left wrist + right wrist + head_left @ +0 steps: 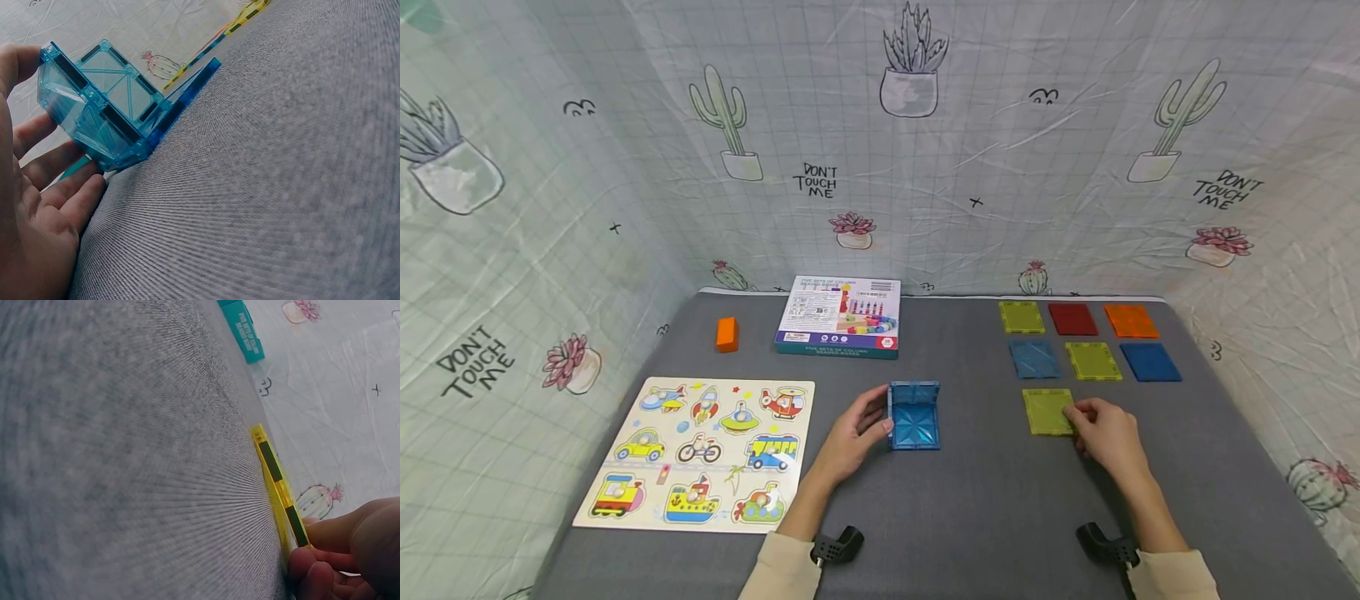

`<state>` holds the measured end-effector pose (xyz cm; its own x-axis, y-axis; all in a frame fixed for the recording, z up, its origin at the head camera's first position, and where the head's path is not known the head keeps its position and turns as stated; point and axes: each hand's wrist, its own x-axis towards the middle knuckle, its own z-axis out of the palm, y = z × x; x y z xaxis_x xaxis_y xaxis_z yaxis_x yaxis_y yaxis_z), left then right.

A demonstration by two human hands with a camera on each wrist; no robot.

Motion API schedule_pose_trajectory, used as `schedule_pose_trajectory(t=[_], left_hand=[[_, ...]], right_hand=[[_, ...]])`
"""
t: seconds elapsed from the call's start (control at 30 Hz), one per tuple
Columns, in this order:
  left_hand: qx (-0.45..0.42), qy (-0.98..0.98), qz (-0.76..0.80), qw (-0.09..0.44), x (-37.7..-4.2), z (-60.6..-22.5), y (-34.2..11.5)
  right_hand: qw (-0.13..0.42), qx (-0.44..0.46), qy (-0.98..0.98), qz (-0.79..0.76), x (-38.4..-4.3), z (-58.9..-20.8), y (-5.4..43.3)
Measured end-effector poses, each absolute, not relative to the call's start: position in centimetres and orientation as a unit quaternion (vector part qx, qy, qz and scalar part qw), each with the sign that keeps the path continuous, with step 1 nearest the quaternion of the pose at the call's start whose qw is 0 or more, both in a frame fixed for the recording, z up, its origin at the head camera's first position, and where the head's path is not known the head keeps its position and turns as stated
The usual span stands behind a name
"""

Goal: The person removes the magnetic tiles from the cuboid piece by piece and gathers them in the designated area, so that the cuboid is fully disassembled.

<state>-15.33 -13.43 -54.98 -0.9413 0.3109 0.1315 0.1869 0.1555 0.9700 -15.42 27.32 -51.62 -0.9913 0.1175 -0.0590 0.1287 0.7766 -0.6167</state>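
Several clear blue magnetic tiles [915, 425] stand joined as an open-topped shape, with a flat base and raised walls at the back and left. My left hand [852, 433] holds this shape by its left wall, the thumb near the front corner; the left wrist view shows the fingers along the outer side of the blue tiles [103, 103]. Over on the right, my right hand [1107, 433] pinches a yellow magnetic tile [1047, 412] by its right edge. In the right wrist view that yellow tile [279, 487] is seen edge-on, close to the table.
Beyond my right hand lie flat tiles: yellow [1093, 361], light blue [1034, 359], dark blue [1152, 362], red [1072, 319] and orange [1131, 321]. A vehicle puzzle board [696, 454] lies at left. Behind are an orange block [727, 334] and a flat box [838, 317].
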Motion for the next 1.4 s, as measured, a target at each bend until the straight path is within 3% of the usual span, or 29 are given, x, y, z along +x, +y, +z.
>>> schedule_pose_trajectory(t=[0.23,0.47,0.77,1.2,1.4], left_hand=[[0.153,0.762,0.627,0.054,-15.2,-54.6,-13.3],[0.168,0.768,0.615,0.064,-14.3,-51.5,-13.3],[0.165,0.762,0.624,0.053,-15.2,-54.7,-13.4],[0.167,0.754,0.634,0.050,-15.3,-55.1,-13.5],[0.165,0.756,0.631,0.053,-15.2,-54.9,-13.5]], right_hand=[[0.027,0.068,0.944,-0.321,-15.2,-51.1,27.3],[0.021,0.069,0.947,-0.314,-15.2,-51.2,27.1],[0.016,0.075,0.947,-0.311,-15.3,-51.3,27.0],[0.012,0.072,0.950,-0.303,-15.4,-51.4,27.0],[-0.025,0.069,0.957,-0.281,-15.7,-50.9,26.8]])
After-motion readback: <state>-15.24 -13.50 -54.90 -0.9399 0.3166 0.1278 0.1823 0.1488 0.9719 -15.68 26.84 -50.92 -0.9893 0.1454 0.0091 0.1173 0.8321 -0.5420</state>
